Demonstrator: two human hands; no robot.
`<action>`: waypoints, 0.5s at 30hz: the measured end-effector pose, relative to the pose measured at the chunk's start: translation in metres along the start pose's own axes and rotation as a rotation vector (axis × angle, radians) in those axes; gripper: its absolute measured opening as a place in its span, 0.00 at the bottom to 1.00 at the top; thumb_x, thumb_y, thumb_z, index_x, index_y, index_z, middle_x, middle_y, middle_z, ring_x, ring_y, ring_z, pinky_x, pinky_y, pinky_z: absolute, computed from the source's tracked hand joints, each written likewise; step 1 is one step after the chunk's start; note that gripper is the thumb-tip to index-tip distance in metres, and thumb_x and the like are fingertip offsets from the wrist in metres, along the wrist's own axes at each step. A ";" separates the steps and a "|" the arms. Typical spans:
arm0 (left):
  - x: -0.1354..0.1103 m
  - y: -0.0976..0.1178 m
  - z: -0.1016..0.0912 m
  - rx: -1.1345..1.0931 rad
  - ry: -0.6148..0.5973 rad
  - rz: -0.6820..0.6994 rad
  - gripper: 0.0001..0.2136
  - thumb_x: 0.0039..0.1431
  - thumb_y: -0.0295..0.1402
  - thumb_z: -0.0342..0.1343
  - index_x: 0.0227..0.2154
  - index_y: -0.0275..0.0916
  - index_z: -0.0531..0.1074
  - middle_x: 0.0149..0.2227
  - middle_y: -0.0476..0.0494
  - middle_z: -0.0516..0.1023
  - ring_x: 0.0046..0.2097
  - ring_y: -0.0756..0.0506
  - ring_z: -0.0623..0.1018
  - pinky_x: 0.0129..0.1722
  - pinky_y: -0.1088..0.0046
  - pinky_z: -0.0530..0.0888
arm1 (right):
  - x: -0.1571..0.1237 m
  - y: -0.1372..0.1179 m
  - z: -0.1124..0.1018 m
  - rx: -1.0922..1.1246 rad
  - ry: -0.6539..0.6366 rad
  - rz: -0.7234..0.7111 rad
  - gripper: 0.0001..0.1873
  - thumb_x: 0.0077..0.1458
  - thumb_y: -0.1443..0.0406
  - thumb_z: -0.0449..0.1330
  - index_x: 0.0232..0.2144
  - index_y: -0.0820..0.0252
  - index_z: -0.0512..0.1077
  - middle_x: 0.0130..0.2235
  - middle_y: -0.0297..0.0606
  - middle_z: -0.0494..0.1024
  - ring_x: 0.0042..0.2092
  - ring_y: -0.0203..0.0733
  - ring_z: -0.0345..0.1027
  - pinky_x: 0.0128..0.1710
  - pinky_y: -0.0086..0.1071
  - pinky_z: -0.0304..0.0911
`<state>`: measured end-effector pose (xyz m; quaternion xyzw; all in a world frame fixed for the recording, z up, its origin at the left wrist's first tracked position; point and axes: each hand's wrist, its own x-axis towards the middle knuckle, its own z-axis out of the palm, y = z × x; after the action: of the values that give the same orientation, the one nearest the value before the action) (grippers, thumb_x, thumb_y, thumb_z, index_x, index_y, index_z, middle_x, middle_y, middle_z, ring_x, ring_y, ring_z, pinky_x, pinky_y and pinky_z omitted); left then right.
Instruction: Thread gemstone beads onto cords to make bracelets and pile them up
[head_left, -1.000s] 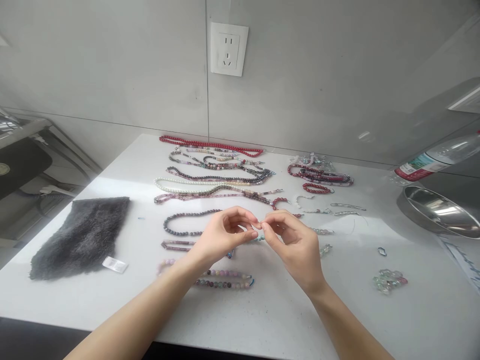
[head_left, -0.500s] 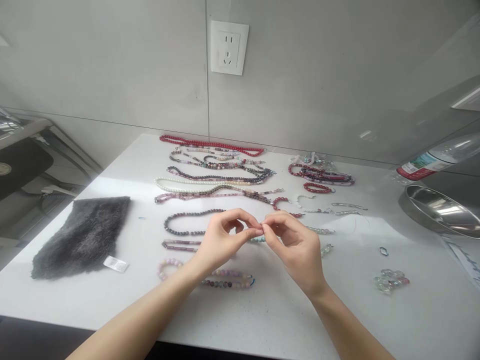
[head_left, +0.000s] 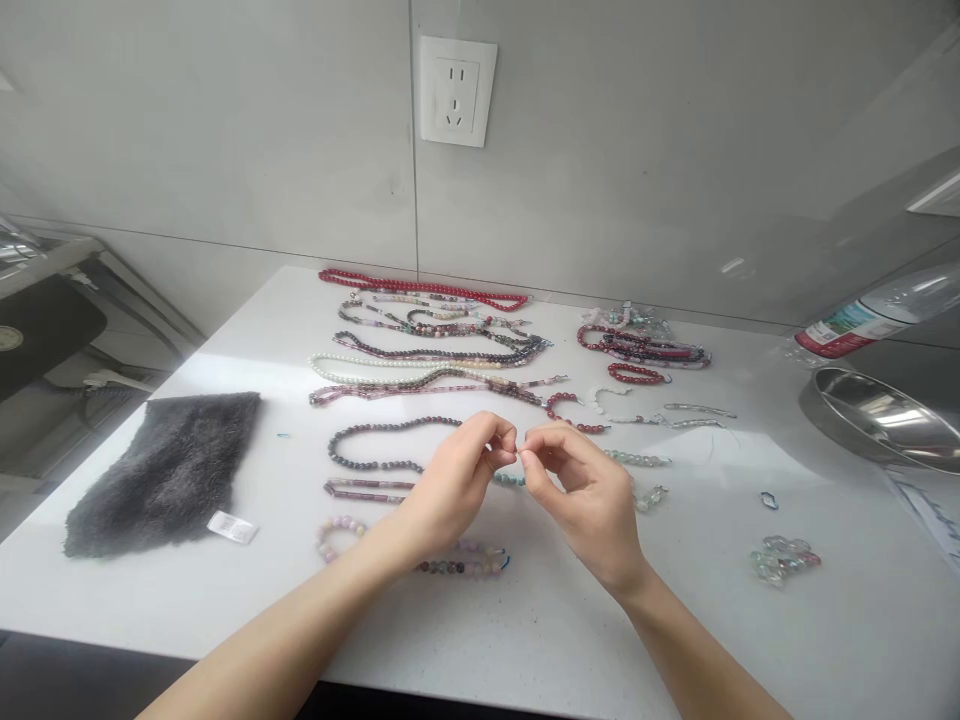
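My left hand (head_left: 461, 485) and my right hand (head_left: 586, 500) meet above the middle of the white table (head_left: 600, 640). Each pinches with thumb and forefinger, the tips almost touching. Whatever they hold is too small to make out. Behind and below the hands lies a strand of turquoise beads (head_left: 510, 480), partly hidden. Close to my left hand are a dark bead strand (head_left: 375, 463) and a strand of purple tube beads (head_left: 364, 490). My left forearm partly covers a pastel bead strand (head_left: 337, 525). Pale green beads (head_left: 637, 459) lie just beyond my right hand.
Many bead strands, among them a red one (head_left: 420, 287), lie toward the wall. A grey furry cloth (head_left: 161, 475) is at left. On the right are a metal bowl (head_left: 877, 430), a plastic bottle (head_left: 855, 325) and clear beads (head_left: 784, 560). A wall socket (head_left: 456, 92) is above.
My left hand has turned, its fingers curling in more, and its fingertips have drawn slightly left of my right hand's. My right hand has shifted slightly left. The beads on the table stay put.
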<state>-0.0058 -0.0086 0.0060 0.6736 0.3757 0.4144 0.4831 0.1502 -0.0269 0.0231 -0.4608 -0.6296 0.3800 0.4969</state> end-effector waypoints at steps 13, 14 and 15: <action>-0.002 0.001 0.001 0.081 0.068 0.164 0.11 0.60 0.16 0.41 0.32 0.40 0.61 0.36 0.47 0.66 0.37 0.51 0.66 0.36 0.77 0.68 | -0.002 0.006 0.000 -0.075 -0.003 0.021 0.04 0.62 0.67 0.56 0.33 0.56 0.68 0.34 0.34 0.69 0.34 0.36 0.64 0.33 0.30 0.64; -0.002 0.000 0.001 0.098 0.091 0.206 0.12 0.60 0.16 0.41 0.32 0.40 0.61 0.36 0.46 0.66 0.38 0.51 0.67 0.35 0.77 0.69 | -0.002 0.006 0.000 -0.053 -0.004 0.045 0.03 0.62 0.66 0.56 0.33 0.57 0.68 0.34 0.34 0.69 0.34 0.36 0.64 0.33 0.29 0.63; -0.002 -0.001 0.002 0.115 0.112 0.252 0.12 0.60 0.15 0.41 0.32 0.39 0.61 0.37 0.45 0.66 0.38 0.51 0.67 0.35 0.77 0.70 | -0.001 0.005 0.000 -0.024 -0.008 0.075 0.04 0.62 0.65 0.57 0.33 0.57 0.69 0.33 0.34 0.69 0.34 0.35 0.64 0.32 0.29 0.63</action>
<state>-0.0048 -0.0112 0.0043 0.7178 0.3376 0.4864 0.3663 0.1511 -0.0267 0.0181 -0.4885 -0.6182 0.3928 0.4743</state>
